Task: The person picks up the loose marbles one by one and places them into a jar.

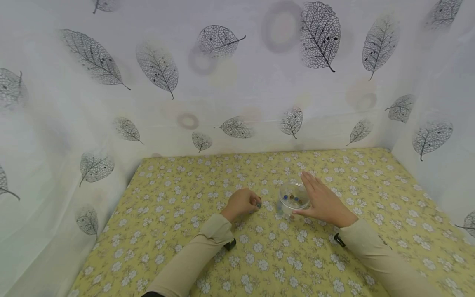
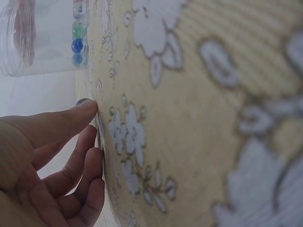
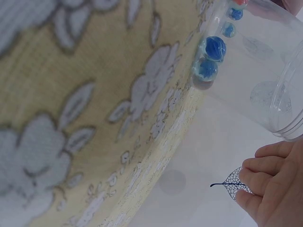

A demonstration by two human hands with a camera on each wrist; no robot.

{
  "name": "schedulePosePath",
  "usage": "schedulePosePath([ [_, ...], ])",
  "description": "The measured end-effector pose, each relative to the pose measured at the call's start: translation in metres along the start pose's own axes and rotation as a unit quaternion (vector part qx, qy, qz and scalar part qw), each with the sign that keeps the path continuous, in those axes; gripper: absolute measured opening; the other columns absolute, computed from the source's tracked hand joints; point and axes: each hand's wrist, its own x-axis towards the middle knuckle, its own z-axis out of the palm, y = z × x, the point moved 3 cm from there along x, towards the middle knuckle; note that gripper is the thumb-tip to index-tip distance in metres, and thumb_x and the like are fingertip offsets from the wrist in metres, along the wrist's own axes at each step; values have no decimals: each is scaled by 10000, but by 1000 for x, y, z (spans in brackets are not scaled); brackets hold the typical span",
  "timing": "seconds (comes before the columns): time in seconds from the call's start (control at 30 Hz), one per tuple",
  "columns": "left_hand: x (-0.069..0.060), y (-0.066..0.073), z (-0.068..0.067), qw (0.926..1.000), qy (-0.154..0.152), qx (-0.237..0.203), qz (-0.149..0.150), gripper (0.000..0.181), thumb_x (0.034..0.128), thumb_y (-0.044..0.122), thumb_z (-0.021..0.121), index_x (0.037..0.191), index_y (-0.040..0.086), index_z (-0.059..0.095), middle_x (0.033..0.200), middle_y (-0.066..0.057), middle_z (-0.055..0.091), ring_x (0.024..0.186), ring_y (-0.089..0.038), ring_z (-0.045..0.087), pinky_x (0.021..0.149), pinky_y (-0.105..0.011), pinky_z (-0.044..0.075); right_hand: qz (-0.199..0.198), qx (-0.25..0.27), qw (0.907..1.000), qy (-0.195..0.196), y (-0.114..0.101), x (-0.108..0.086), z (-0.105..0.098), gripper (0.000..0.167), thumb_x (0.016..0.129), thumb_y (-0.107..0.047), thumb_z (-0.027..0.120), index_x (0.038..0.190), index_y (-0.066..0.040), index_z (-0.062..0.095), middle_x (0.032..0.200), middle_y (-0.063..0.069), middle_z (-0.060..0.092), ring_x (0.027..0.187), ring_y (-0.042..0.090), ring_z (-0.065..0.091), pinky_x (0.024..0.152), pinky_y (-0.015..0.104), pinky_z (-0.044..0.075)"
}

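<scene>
My left hand (image 1: 242, 204) is low over the cloth, left of the jar, with thumb and index finger pinching a small dark marble (image 1: 258, 204). In the left wrist view the thumb mostly hides that marble (image 2: 83, 100); the other fingers curl near the cloth. A clear plastic jar (image 1: 285, 211) stands upright, its mouth uncovered. Several glass marbles (image 3: 213, 48), blue, green and reddish among them, lie on its bottom. My right hand (image 1: 324, 202) is at the jar's right side near the rim, thumb along the near side and fingers extended straight. Whether its palm touches the jar, I cannot tell.
A yellow cloth with white flowers (image 1: 178, 247) covers the table. White curtains with grey leaf prints (image 1: 237, 90) hang behind it and along both sides. Dark straps (image 1: 230, 244) show at the wrists below the beige sleeves (image 1: 193, 258).
</scene>
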Motion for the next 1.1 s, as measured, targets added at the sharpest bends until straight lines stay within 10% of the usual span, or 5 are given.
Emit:
schedulePosePath([
  [0.6, -10, -4, -8, 9992, 105, -390, 61, 107, 803, 226, 748, 890, 164, 750, 846, 35, 676, 728, -74, 580, 622, -237, 475, -30, -32, 10000, 84, -1, 0, 0, 1159, 735, -662, 650, 1488, 41, 121, 1542, 257, 156, 1411, 421, 198, 1129, 551, 210],
  [0.9, -24, 5, -22, 9934, 471, -485, 929, 164, 855, 289, 692, 961, 169, 732, 832, 47, 645, 709, -41, 545, 615, -199, 462, -21, -22, 10000, 79, -3, -1, -2, 1143, 734, -620, 682, 1479, 61, 144, 1535, 268, 166, 1401, 433, 213, 1127, 555, 209],
  [1.1, -39, 25, -32, 9771, 993, -262, 1865, 149, 844, 260, 706, 950, 161, 740, 849, 44, 637, 749, -51, 552, 677, -198, 478, 2, -36, 10000, 60, -3, 0, -2, 1142, 735, -620, 681, 1481, 56, 140, 1536, 266, 167, 1404, 428, 211, 1125, 554, 214],
])
